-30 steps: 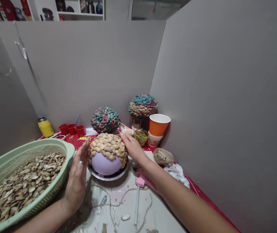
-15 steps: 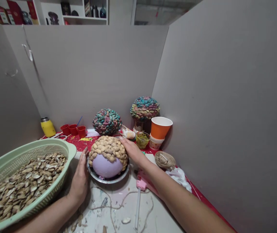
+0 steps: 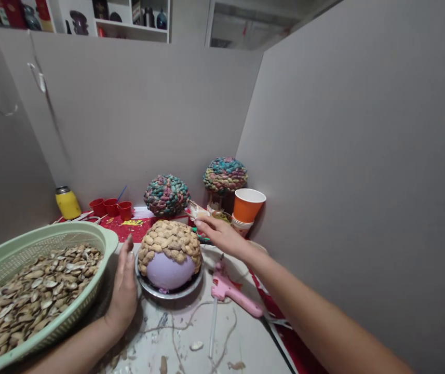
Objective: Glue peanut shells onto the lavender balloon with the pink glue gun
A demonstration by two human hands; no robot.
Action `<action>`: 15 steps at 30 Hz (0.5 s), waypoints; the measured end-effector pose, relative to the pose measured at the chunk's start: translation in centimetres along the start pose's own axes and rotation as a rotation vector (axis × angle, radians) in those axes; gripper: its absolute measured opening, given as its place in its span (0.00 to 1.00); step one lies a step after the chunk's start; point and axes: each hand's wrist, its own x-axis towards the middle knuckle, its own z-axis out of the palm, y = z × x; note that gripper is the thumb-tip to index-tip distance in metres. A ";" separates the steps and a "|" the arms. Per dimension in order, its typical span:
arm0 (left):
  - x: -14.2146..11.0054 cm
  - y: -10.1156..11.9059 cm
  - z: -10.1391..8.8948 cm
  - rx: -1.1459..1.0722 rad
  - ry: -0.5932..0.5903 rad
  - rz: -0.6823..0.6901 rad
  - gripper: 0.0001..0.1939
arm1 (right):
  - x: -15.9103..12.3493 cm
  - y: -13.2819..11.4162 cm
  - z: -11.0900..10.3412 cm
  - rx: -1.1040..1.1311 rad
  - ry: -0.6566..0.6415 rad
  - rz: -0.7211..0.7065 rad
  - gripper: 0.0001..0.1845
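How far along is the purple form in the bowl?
The form looks done on top and visible sides, covered with shells. Nothing is gripped: the open left hand is beside it, the open right hand near its upper right; contact is unclear. What seems left is the bare purple front; the back is hidden. Loose shells lie in the green basket, the pink glue gun beside the bowl.

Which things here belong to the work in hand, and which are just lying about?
Likely in use:
purple ball, partly covered in peanut shells
metal dish under it
green basket of loose shells
pink glue gun

Seemingly just lying about:
yellow bottle
red cups
orange cup
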 end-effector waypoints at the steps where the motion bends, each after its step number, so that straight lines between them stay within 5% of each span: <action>1: 0.0 0.4 0.1 0.005 -0.016 -0.029 0.30 | -0.8 0.0 -0.8 -0.060 -0.030 0.016 0.21; 6: -0.4 1.4 0.6 -0.036 -0.108 -0.096 0.34 | -6.6 0.5 -2.2 -0.378 -0.136 0.182 0.13; 10: -0.5 1.1 0.7 -0.056 -0.132 -0.080 0.34 | -10.6 1.6 -0.3 -0.528 -0.181 0.251 0.13; 15: -0.5 0.4 0.6 -0.078 -0.142 -0.088 0.33 | -12.4 2.8 2.0 -0.545 -0.134 0.241 0.11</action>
